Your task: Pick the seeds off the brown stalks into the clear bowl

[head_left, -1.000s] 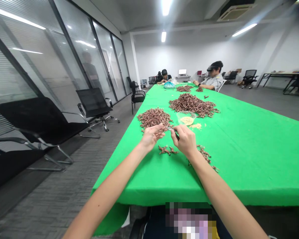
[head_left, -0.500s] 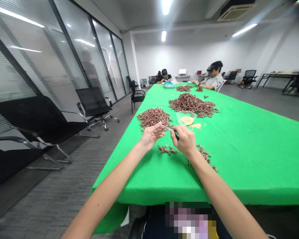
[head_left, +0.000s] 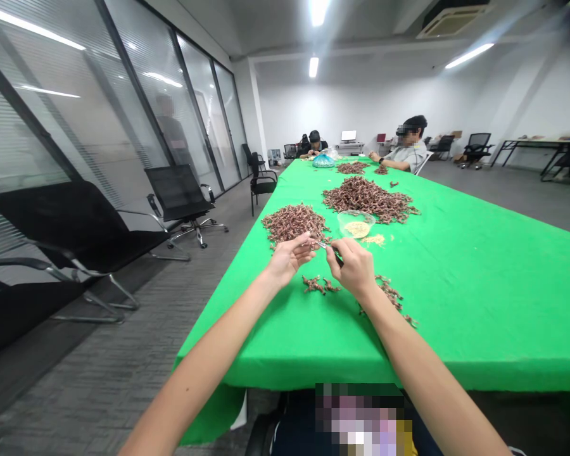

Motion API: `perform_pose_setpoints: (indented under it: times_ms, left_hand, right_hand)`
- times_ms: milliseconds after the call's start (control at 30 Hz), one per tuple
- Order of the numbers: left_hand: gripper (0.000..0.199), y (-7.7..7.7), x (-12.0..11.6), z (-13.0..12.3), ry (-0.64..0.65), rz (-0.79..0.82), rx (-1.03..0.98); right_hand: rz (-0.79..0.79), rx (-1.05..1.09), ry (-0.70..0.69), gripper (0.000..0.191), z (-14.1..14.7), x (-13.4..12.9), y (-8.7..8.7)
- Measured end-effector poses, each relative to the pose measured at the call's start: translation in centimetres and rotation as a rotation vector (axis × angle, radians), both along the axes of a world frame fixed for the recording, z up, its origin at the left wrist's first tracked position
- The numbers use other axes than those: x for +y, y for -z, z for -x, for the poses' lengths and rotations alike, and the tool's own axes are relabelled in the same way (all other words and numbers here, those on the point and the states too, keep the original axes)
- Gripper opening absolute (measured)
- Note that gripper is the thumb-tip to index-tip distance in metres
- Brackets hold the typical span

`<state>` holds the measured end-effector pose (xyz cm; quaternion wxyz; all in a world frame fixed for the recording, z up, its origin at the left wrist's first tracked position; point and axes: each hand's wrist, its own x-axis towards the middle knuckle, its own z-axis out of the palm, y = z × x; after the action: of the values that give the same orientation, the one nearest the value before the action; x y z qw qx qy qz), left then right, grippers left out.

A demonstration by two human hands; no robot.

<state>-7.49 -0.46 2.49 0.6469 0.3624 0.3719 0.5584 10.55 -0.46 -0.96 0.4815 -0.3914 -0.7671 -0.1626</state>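
In the head view, a pair of slim metal tweezers is gripped in the closed fingers of the right hand. Its long axis runs almost level across the view, and the tips are directed leftward, just short of the left hand. That hand is held palm up and half curled; whether a small piece is pinched in its fingertips cannot be told. The tweezers are slender and glint along the shank, with the tips too small to be made out clearly. Both hands are held above a table covered in green cloth. Just beyond the left hand lies a heap of reddish-brown twiggy pieces, and looser pieces are scattered nearer the body. A clear glass bowl of pale grains stands just past the tweezers, and a larger heap lies farther along. Two seated co-workers are seen at the far end.
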Motion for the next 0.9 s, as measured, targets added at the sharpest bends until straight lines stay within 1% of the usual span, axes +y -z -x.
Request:
perform_pose_setpoints:
  times_ms: [233, 333, 433, 600, 667, 800, 900]
  left_hand:
    - [0.02, 0.2, 0.3, 0.3, 0.033, 0.03, -0.001]
    - [0.021, 0.3, 0.3, 0.4, 0.041, 0.025, 0.023]
    - [0.026, 0.3, 0.1, 0.3, 0.008, -0.07, 0.093]
    - [0.035, 0.3, -0.5, -0.4, -0.093, -0.374, 0.264]
    - [0.039, 0.4, -0.7, -0.6, -0.124, -0.459, 0.302]
    - [0.043, 0.7, -0.8, -1.0, -0.201, -0.528, 0.352]
    - [0.044, 0.7, -0.9, -1.3, -0.226, -0.509, 0.336]
  right_hand:
    - [-0.014, -0.016, 0.011, 0.028, 0.0, -0.3, -0.4]
    - [0.022, 0.012, -0.017, 0.027, 0.1, -0.3, -0.3]
    - [0.089, 0.094, -0.066, 0.026, 0.3, -0.1, -0.1]
    - [0.183, 0.235, -0.129, 0.029, 0.6, 0.2, 0.1]
    - [0.212, 0.281, -0.149, 0.032, 0.7, 0.1, 0.0]
    - [0.278, 0.369, -0.185, 0.037, 1.1, -0.4, -0.4]
    - [0.335, 0.432, -0.22, 0.041, 1.4, -0.7, -0.6]
